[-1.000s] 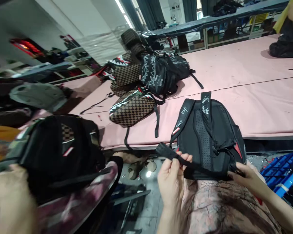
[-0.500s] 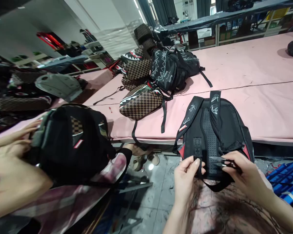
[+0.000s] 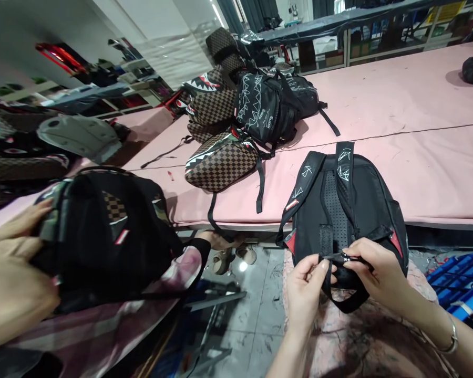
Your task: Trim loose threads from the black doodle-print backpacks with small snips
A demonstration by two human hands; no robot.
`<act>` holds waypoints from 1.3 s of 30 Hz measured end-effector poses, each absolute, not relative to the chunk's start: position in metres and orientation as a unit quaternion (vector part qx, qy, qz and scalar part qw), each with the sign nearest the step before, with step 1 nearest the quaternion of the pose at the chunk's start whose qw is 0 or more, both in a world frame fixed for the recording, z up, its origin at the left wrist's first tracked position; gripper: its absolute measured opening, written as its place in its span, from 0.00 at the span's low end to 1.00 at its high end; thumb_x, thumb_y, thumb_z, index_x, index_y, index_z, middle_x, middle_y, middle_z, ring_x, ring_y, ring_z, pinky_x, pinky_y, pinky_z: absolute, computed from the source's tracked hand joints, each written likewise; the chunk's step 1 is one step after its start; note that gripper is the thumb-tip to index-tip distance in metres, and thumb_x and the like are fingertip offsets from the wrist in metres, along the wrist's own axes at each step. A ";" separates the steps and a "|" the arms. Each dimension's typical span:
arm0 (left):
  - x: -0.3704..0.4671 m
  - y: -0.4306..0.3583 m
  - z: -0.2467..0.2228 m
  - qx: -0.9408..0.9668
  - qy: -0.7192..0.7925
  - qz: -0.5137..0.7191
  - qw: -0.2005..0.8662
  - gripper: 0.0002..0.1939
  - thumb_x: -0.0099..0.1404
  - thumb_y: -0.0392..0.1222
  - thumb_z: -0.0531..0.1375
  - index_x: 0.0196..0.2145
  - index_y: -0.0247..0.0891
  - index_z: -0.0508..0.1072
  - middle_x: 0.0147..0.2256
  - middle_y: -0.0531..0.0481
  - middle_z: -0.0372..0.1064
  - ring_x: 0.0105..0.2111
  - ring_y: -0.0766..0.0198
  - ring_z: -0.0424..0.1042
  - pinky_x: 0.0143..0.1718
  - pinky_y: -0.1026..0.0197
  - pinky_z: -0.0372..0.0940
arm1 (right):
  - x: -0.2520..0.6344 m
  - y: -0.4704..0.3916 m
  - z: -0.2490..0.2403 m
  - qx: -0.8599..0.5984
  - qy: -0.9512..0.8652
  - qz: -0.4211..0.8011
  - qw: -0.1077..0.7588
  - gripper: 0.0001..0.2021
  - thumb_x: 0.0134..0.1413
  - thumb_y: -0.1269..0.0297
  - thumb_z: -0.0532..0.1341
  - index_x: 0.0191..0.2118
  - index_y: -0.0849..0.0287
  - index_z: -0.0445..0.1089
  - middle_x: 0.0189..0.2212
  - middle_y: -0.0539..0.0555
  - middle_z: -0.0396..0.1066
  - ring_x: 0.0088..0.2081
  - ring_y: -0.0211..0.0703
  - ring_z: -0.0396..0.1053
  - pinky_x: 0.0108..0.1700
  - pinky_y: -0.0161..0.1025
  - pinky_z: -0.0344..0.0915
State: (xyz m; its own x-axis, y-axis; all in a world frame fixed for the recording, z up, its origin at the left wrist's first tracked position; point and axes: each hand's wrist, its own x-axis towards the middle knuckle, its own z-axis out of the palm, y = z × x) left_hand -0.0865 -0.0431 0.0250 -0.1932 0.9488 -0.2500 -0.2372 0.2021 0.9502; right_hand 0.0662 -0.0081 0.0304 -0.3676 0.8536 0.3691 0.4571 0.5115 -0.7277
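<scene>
A black backpack (image 3: 372, 194) with white-scribbled shoulder straps rests back side up in front of me, leaning on the pink table's edge. My left hand (image 3: 309, 278) pinches a black strap at the backpack's lower end. Close beside it, my right hand (image 3: 368, 265) is closed around a small dark tool with a metallic tip, which meets the strap near my left fingertips. The tool is mostly hidden by my fingers. A black strap loop (image 3: 349, 304) hangs below both hands.
To the left, another person's hand (image 3: 16, 262) holds a black backpack (image 3: 114, 252) on their lap. Checkered backpacks (image 3: 223, 163) and a black patterned one (image 3: 260, 110) are piled on the pink table (image 3: 378, 100). A blue crate (image 3: 461, 283) stands at right.
My right hand has moved left with the tool, bringing its tip to the strap at my left fingers. The view has shifted slightly. The other person's hand has moved somewhat.
</scene>
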 end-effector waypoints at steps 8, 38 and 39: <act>-0.082 -0.040 0.026 0.127 0.389 0.575 0.708 0.09 0.55 0.41 0.63 0.30 0.34 0.69 0.19 0.58 0.56 0.16 0.78 0.54 0.18 0.74 0.52 | 0.075 -0.008 0.029 -0.417 -0.716 0.380 0.411 0.05 0.57 0.66 0.53 0.37 0.57 0.65 0.32 0.53 0.67 0.35 0.41 0.65 0.36 0.36 0.62; -0.076 -0.051 0.017 0.249 0.534 0.540 0.600 0.12 0.54 0.44 0.63 0.34 0.35 0.77 0.28 0.48 0.75 0.26 0.62 0.73 0.31 0.60 0.69 | 0.085 -0.001 0.025 -0.392 -0.850 0.160 0.313 0.14 0.62 0.63 0.48 0.40 0.61 0.69 0.33 0.58 0.72 0.33 0.45 0.67 0.35 0.41 0.62; -0.077 -0.051 0.016 0.252 0.538 0.538 0.599 0.12 0.54 0.44 0.63 0.35 0.35 0.77 0.28 0.48 0.75 0.26 0.62 0.73 0.30 0.60 0.69 | 0.084 -0.001 0.024 -0.391 -0.851 0.164 0.310 0.14 0.62 0.63 0.48 0.40 0.61 0.69 0.32 0.58 0.72 0.33 0.45 0.67 0.36 0.40 0.62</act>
